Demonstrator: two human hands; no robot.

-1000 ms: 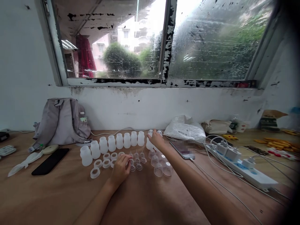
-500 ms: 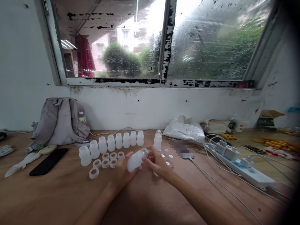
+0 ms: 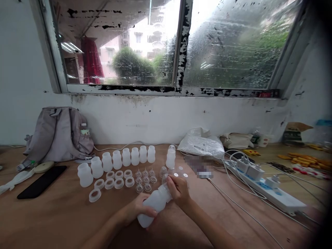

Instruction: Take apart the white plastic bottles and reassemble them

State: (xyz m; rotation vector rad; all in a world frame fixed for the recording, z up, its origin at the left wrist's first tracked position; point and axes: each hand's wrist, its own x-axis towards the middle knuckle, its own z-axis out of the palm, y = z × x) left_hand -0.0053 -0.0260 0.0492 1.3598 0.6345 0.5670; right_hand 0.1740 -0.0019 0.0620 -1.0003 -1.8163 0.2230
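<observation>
My left hand is wrapped around the body of a frosted white baby bottle, tilted with its top to the upper right. The fingers of my right hand are closed around the bottle's top end and hide most of it. On the table to the left stand several open frosted bottles in a row. Before them lie several white collar rings and several clear nipples. One assembled bottle stands upright beyond my hands. Clear domed caps are close to my right hand, partly hidden.
A grey backpack and a black phone are at the left. At the right lie a plastic bag, a power strip with plugs and trailing white cables, and yellow items. A window is set in the wall behind.
Both hands have come nearer to me with the bottle. My right hand now wraps around its top end. The nipples, previously hidden behind the hands, are in view.
</observation>
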